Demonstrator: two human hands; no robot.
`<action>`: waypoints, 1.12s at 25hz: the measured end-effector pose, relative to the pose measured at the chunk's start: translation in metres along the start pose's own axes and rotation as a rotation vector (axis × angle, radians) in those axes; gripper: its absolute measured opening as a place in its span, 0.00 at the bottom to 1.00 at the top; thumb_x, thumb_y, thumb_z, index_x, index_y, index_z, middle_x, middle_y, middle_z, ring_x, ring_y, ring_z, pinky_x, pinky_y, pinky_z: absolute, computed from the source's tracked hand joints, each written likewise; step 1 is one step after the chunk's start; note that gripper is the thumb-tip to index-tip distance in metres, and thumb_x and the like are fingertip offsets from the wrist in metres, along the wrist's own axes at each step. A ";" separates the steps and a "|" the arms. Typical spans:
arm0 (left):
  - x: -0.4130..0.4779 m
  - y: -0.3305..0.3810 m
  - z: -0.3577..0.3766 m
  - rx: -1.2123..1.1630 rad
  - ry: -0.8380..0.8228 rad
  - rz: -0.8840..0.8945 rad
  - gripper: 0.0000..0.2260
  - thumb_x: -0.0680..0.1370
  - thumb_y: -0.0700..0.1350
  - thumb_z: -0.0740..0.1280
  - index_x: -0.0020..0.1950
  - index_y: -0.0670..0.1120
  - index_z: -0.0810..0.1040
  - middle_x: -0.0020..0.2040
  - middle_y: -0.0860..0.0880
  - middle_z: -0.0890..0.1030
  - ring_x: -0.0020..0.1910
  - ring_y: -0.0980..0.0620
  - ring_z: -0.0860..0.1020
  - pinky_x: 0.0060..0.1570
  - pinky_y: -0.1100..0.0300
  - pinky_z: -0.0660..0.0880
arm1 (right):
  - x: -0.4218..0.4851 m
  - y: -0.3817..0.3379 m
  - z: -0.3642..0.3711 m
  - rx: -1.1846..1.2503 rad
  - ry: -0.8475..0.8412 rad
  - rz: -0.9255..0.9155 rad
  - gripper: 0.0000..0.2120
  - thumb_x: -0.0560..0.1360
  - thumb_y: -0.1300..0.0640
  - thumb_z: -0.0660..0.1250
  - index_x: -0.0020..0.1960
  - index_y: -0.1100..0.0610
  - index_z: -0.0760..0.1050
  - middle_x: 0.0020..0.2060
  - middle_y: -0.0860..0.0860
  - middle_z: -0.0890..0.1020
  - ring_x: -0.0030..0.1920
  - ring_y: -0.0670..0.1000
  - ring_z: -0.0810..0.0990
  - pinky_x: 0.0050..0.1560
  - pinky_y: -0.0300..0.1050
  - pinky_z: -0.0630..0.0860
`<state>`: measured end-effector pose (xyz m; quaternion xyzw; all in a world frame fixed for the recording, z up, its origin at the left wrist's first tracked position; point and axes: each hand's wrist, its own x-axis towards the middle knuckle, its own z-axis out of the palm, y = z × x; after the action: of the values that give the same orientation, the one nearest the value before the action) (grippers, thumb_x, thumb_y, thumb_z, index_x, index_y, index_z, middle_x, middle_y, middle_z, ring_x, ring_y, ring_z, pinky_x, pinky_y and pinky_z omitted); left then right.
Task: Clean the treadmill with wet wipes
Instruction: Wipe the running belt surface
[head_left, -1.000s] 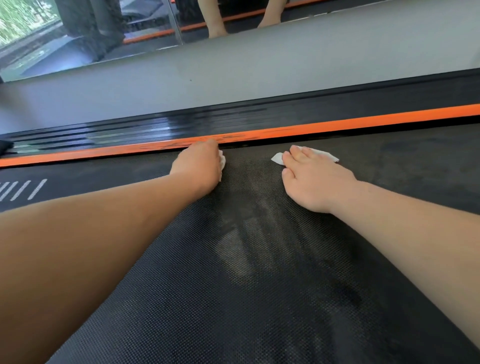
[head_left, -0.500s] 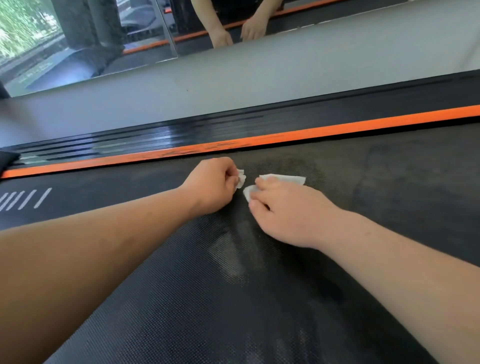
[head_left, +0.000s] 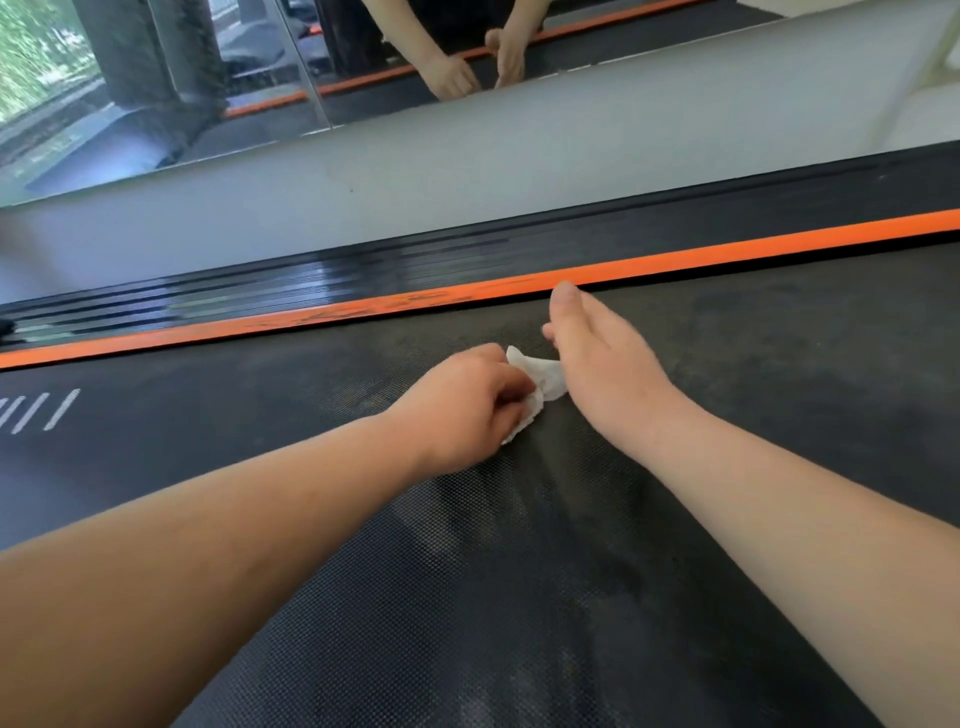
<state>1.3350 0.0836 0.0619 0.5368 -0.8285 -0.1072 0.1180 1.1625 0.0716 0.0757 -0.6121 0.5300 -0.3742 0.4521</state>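
Observation:
The black treadmill belt (head_left: 519, 597) fills the lower view, with damp streaks down its middle. My left hand (head_left: 467, 410) has its fingers curled around a crumpled white wet wipe (head_left: 540, 376) that lies on the belt. My right hand (head_left: 597, 358) stands on its edge just right of the wipe, fingers straight and thumb up, its palm side against the wipe. Whether a second wipe lies under the hands is hidden.
An orange strip (head_left: 727, 252) and a glossy black side rail (head_left: 363, 270) border the belt's far side. Beyond them are a grey floor (head_left: 467, 161) and a wall mirror (head_left: 260, 62) reflecting my hands. White stripes (head_left: 36, 410) mark the belt at left.
Both hands have drawn back from the orange strip and come together. My right hand has lifted off its flat wipe and turned on edge. My left hand now bunches the wipe.

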 end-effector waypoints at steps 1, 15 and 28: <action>0.000 -0.002 0.002 0.027 0.047 0.051 0.08 0.78 0.47 0.70 0.56 0.49 0.84 0.52 0.50 0.77 0.49 0.49 0.77 0.53 0.53 0.77 | 0.003 0.002 -0.004 -0.084 0.096 -0.038 0.18 0.85 0.43 0.52 0.53 0.51 0.77 0.45 0.47 0.82 0.51 0.50 0.79 0.55 0.51 0.74; 0.019 -0.084 -0.011 -0.001 0.347 -0.799 0.10 0.79 0.39 0.65 0.52 0.48 0.85 0.48 0.46 0.83 0.50 0.43 0.81 0.54 0.58 0.75 | -0.001 0.027 -0.014 -1.165 -0.091 -0.198 0.18 0.82 0.49 0.54 0.64 0.52 0.78 0.64 0.50 0.78 0.60 0.54 0.77 0.53 0.46 0.73; 0.001 -0.050 -0.016 0.168 -0.015 -0.543 0.06 0.81 0.44 0.65 0.55 0.46 0.80 0.52 0.45 0.83 0.51 0.42 0.80 0.48 0.53 0.77 | 0.004 0.038 -0.008 -1.198 -0.088 -0.196 0.20 0.81 0.49 0.53 0.65 0.54 0.78 0.67 0.53 0.76 0.59 0.55 0.78 0.54 0.50 0.78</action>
<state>1.3834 0.0620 0.0621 0.7460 -0.6614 -0.0698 0.0338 1.1437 0.0652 0.0418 -0.8207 0.5706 -0.0253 0.0141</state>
